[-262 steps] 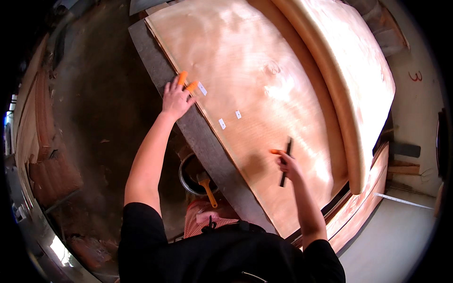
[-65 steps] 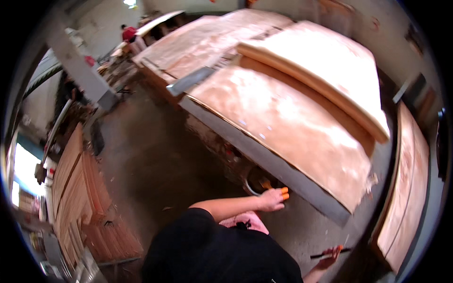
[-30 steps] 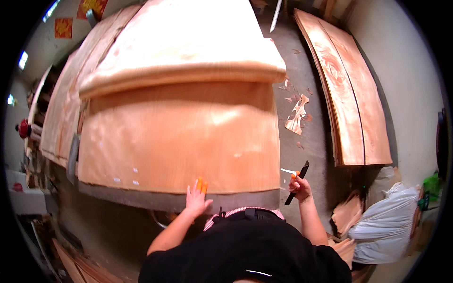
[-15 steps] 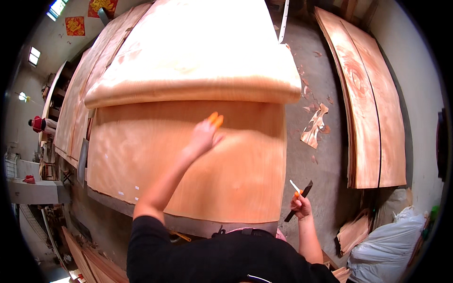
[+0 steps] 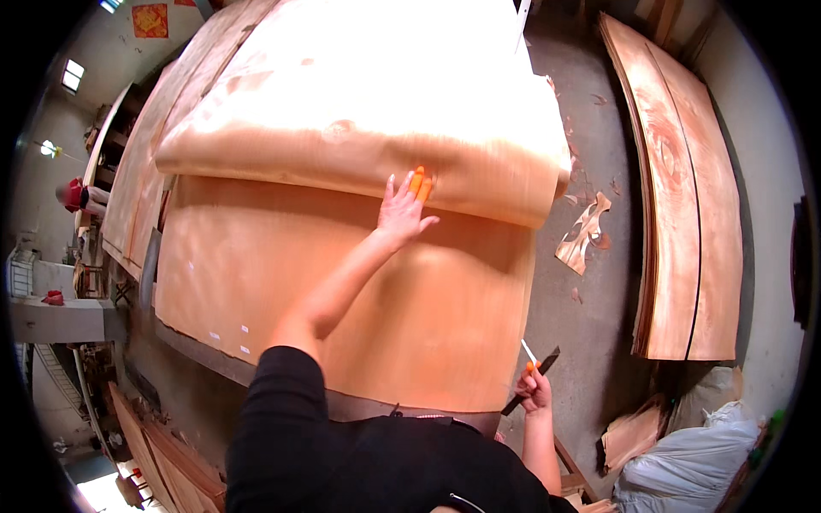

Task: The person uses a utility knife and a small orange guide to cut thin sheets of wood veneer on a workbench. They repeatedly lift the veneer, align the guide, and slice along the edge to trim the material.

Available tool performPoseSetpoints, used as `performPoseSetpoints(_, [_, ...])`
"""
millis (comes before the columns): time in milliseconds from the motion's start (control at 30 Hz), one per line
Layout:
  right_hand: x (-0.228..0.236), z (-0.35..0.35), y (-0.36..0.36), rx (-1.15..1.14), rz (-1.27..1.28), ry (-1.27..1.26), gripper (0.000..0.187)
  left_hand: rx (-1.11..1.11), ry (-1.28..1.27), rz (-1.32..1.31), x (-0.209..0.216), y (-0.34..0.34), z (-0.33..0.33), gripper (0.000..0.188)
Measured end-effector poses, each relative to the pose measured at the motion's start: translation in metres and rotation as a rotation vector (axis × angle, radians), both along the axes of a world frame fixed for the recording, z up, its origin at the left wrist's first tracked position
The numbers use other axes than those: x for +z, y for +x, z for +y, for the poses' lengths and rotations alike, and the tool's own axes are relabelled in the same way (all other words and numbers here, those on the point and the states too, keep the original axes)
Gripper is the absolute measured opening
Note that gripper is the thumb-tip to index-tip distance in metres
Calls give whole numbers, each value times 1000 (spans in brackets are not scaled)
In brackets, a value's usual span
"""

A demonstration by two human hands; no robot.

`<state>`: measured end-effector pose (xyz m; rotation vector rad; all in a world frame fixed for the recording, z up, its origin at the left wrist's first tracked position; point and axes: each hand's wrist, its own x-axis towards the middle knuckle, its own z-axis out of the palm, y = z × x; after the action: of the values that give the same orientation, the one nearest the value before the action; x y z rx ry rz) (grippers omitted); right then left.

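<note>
My left hand (image 5: 405,209) is spread against the curled-over edge of a large wood veneer sheet (image 5: 282,162), with orange covers on two of its fingers. Below that curl, a flat veneer surface (image 5: 428,342) extends toward my body. Off the right side of the stack, my right hand (image 5: 535,392) is closed around a flat dark strip (image 5: 550,359) and a thin white stick-like tool (image 5: 528,349). An orange cover shows on a finger there too. What exactly the strip and the white tool are cannot be made out.
Another veneer stack (image 5: 676,214) lies along the right wall. Torn veneer scraps (image 5: 584,235) litter the floor between. A white plastic sack (image 5: 684,470) sits at the lower right. More sheets (image 5: 137,205) stand at left, where another person (image 5: 77,197) is in the background.
My left hand has moved forward and right, from above the flat veneer onto the curled edge, whose right part now bulges nearer to me. My right hand keeps its hold on the strip and tool.
</note>
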<state>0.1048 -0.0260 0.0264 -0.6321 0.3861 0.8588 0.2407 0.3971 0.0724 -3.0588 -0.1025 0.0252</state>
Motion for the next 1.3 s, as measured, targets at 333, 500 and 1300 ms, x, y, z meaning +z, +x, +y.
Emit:
performPoseSetpoints(333, [29, 16, 21, 208, -65, -22, 18, -14, -98, -383, 81, 60, 35, 48])
performPoseSetpoints(500, [38, 15, 17, 237, -131, -3, 16, 118, -235, -85, 47, 57, 40, 64])
performPoseSetpoints(1300, [78, 17, -11, 481, -280, 55, 24, -239, -253, -157, 87, 30, -37, 59])
